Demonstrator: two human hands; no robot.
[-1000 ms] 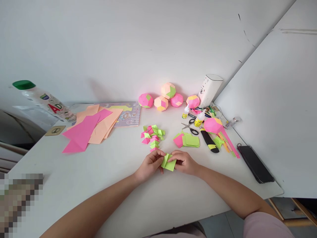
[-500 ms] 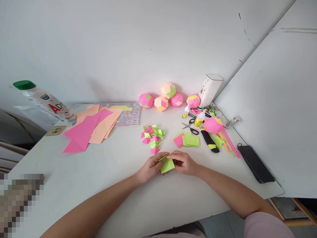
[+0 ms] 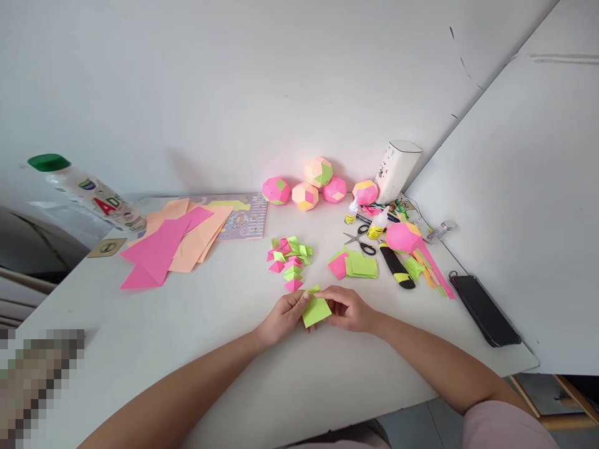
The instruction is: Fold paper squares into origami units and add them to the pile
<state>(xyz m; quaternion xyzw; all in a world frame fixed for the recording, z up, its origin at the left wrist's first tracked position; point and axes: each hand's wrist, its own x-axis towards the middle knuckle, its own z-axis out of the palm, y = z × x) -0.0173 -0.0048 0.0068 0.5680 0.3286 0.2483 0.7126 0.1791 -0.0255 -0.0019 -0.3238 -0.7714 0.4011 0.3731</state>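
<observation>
Grn paper btwn L hand, R hand

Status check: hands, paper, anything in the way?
Left hand gripping green paper; right hand touching it. Paper partly hidden by fingers. Folded pieces close ahead, not between the hands.

the green paper now shows a broader unbroken surface than a second ago.

The left hand and right hand hide parts of a bright green, squarish paper sheet. Left of that sheet, a brownish pixelated patch (indistinct throughout) is cut off; beyond the sheet, the larger yellow-labelled white plastic bottle is too small to read.
</observation>
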